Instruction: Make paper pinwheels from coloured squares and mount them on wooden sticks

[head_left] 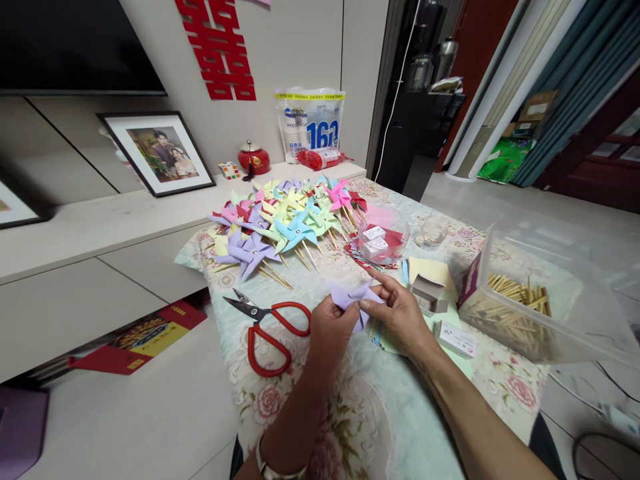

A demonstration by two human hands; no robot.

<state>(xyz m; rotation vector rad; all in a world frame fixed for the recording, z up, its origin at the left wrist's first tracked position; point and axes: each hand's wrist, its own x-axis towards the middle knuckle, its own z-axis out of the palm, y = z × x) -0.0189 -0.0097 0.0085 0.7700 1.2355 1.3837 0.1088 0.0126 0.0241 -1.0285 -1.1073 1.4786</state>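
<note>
Between my hands is a purple paper pinwheel (356, 293), its blades folded toward the middle. My left hand (333, 325) pinches its left side, with the thumb near the centre. From the right, my right hand (395, 307) grips the same pinwheel, thumb pressed at the centre. Most of the fingers behind the paper are hidden. Red-handled scissors (265, 323) lie with blades slightly apart, left of my left hand. Beyond my hands lies a heap of finished pinwheels (290, 220) in several colours on wooden sticks. Stacked paper sheets (463, 350) lie beside my right hand.
A clear plastic bin (515, 333) of wooden sticks stands at the right. A clear bowl (395, 248) holds small white boxes. An opened small box (429, 293) and another white box (456, 339) rest on the paper. A floral cloth (400, 420) covers the table.
</note>
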